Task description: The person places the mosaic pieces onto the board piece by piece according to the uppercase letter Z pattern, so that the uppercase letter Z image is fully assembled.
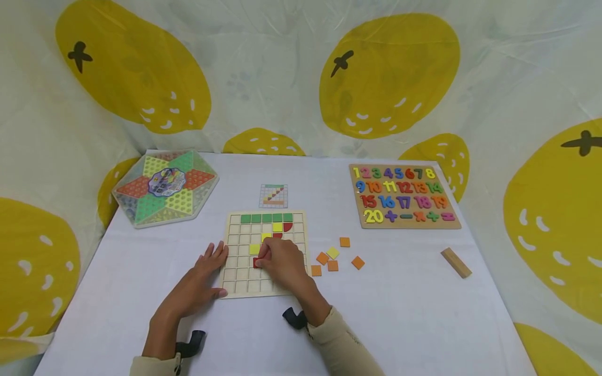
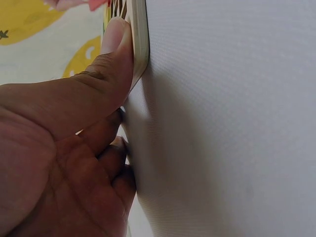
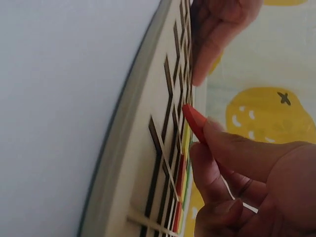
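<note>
Between thumb and fingertips my right hand (image 1: 288,263) pinches a red tile (image 3: 195,123). That tile is tilted, its lower edge close over the cells of the wooden grid board (image 1: 241,286). My left hand (image 1: 199,279) lies at the board's left side, thumb on the near left corner and fingers spread along the edge. Green square tiles (image 1: 266,218) fill much of the board's top row. Below them, yellow tiles (image 1: 254,249) step down to the left, with red rounded tiles (image 1: 288,226) beside them. My right hand covers part of the middle cells.
Several orange tiles (image 1: 345,242) and one yellow tile (image 1: 333,253) lie loose right of the board. A small pattern card (image 1: 273,201) sits behind it. Farther out are a hexagonal game board (image 1: 146,211), a number puzzle (image 1: 404,223) and a wooden strip (image 1: 456,262).
</note>
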A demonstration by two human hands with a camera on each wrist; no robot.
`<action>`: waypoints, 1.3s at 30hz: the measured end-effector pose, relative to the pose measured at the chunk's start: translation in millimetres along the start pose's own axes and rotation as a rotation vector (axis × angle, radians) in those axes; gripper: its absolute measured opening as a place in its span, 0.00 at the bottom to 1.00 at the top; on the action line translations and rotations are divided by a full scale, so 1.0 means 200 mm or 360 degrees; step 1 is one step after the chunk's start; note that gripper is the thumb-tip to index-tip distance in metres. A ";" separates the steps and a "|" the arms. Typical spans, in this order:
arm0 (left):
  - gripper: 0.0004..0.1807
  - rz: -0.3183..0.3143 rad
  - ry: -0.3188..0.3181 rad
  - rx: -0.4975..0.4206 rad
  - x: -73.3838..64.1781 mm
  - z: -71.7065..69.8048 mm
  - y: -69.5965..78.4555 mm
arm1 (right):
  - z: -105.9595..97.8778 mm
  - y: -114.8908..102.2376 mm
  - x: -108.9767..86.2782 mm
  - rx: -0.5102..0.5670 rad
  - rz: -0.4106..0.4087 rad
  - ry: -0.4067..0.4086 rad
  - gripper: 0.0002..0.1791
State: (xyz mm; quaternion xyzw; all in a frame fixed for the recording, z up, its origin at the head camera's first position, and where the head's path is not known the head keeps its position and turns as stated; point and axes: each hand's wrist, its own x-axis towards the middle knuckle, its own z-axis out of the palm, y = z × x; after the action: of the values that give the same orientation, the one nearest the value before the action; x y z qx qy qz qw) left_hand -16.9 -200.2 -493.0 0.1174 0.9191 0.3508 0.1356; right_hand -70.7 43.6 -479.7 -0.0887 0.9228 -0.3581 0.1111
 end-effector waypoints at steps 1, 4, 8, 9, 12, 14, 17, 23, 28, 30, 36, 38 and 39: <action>0.58 0.0004 0.0000 -0.0003 0.00 0.00 0.00 | 0.01 -0.01 0.01 -0.0017 0.0007 0.0004 0.11; 0.58 0.0012 0.0002 -0.0004 0.00 0.00 0.00 | 0.04 -0.02 0.03 -0.0077 0.0024 0.0016 0.11; 0.58 -0.0002 0.0000 0.0001 0.00 0.00 0.00 | 0.06 -0.04 0.05 -0.0149 0.0040 0.0002 0.12; 0.58 -0.0009 -0.0002 0.0003 0.00 0.00 0.00 | 0.06 -0.04 0.05 -0.0161 0.0042 -0.0004 0.12; 0.59 -0.0020 -0.0005 0.0005 0.00 0.00 0.00 | 0.07 -0.05 0.06 -0.0173 0.0043 -0.0008 0.12; 0.59 -0.0023 -0.0005 0.0002 0.00 0.00 0.00 | 0.07 -0.06 0.06 -0.0192 0.0030 0.0001 0.11; 0.59 -0.0024 -0.0005 -0.0012 0.00 0.00 -0.01 | 0.07 -0.06 0.07 -0.0220 0.0012 0.0028 0.10; 0.58 -0.0014 0.0000 -0.0019 0.00 0.01 -0.01 | 0.08 -0.05 0.08 -0.0253 0.0023 0.0056 0.10; 0.58 0.0000 0.0004 -0.0001 0.01 0.01 -0.01 | 0.07 -0.05 0.07 -0.0246 0.0015 0.0048 0.08; 0.58 0.0000 0.0004 -0.0001 0.01 0.01 -0.01 | 0.06 -0.05 0.07 -0.0239 -0.0007 0.0039 0.07; 0.58 -0.0014 0.0002 0.0022 0.00 0.01 0.00 | 0.02 -0.02 0.03 -0.0122 -0.0070 0.0000 0.03; 0.58 -0.0021 0.0005 0.0025 0.00 0.01 0.00 | 0.00 0.00 0.01 -0.0064 -0.0062 0.0007 0.05; 0.58 -0.0023 0.0005 0.0027 0.00 0.01 0.00 | -0.02 0.01 0.00 -0.0034 -0.0057 0.0016 0.06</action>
State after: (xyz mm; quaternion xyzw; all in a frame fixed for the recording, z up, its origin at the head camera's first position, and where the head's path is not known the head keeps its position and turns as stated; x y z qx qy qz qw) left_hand -17.1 -199.1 -494.2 0.1112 0.9231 0.3423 0.1358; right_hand -72.5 47.1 -477.8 -0.1046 0.9253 -0.3507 0.0991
